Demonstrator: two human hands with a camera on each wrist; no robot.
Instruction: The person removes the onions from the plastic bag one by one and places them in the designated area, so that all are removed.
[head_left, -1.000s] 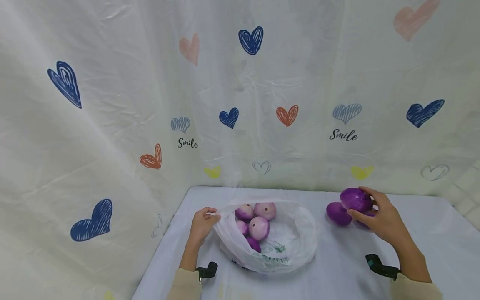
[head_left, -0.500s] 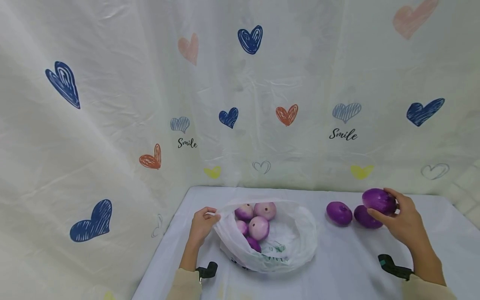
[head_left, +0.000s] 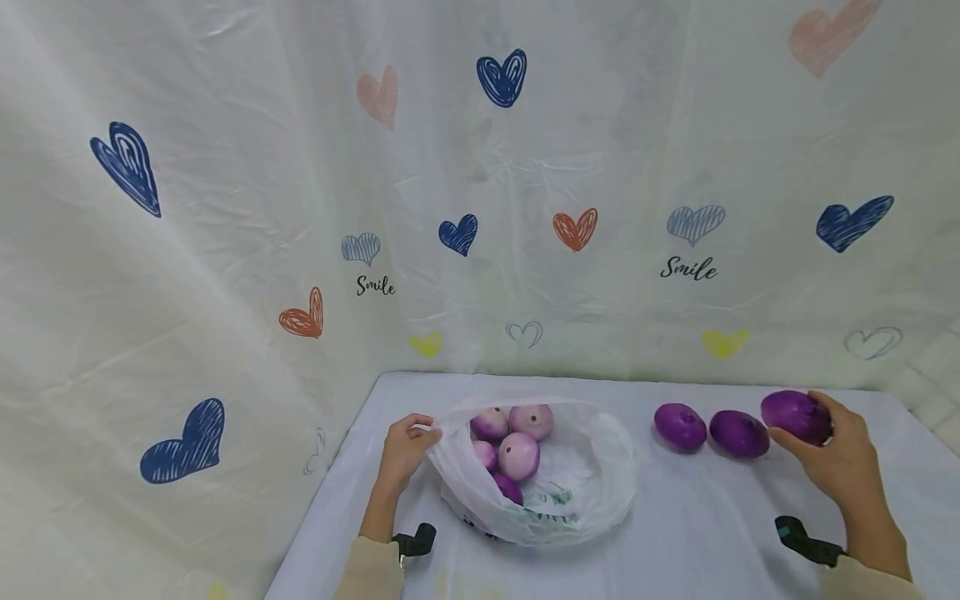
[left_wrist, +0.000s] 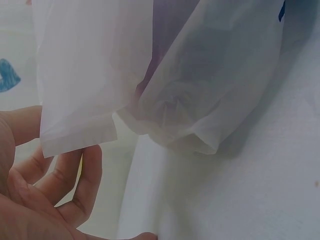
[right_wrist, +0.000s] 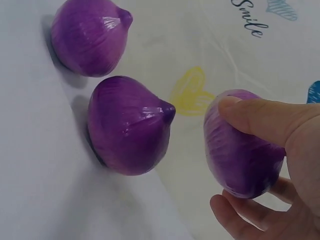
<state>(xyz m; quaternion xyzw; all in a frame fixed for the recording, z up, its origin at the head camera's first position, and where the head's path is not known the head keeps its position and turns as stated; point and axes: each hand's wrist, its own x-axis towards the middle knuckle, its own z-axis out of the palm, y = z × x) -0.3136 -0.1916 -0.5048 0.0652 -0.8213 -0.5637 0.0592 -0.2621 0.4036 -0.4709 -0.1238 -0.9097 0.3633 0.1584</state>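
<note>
A: We open on a white plastic backdrop [head_left: 225, 208] printed with blue, orange and yellow hearts and the word "Smile", hanging behind a table draped in a pale white cloth [head_left: 675, 517].

B: And the right hand [head_left: 840, 454] is busy. Thumb on top, fingers curled underneath, it grips a glossy round purple onion [head_left: 797, 415] at the far right of the cloth.

A: The right wrist view confirms it: the thumb presses the onion's upper side and the fingertips [right_wrist: 235, 212] cup it from below. Whether it touches the cloth, I can't tell.

B: Just left of that grip sits a second purple onion [head_left: 738, 433], and left of that a third purple onion [head_left: 679, 426]. Three in a row, the two free ones resting on the cloth, small gaps between them.

A: Over to the left hand [head_left: 405, 450]. It pinches the rim of a thin white plastic bag [head_left: 592, 492], holding the mouth wide.

B: From the left wrist camera, the film edge drapes over the fingers [left_wrist: 87, 175], which curl beneath it.

A: Just right of that pinch, inside the bag, lies a cluster of paler pink-purple onions [head_left: 517, 454], several touching each other.

B: Green print shows on the bag's near wall. The bag lies well apart from the right hand's onion, with the other two between.
</note>
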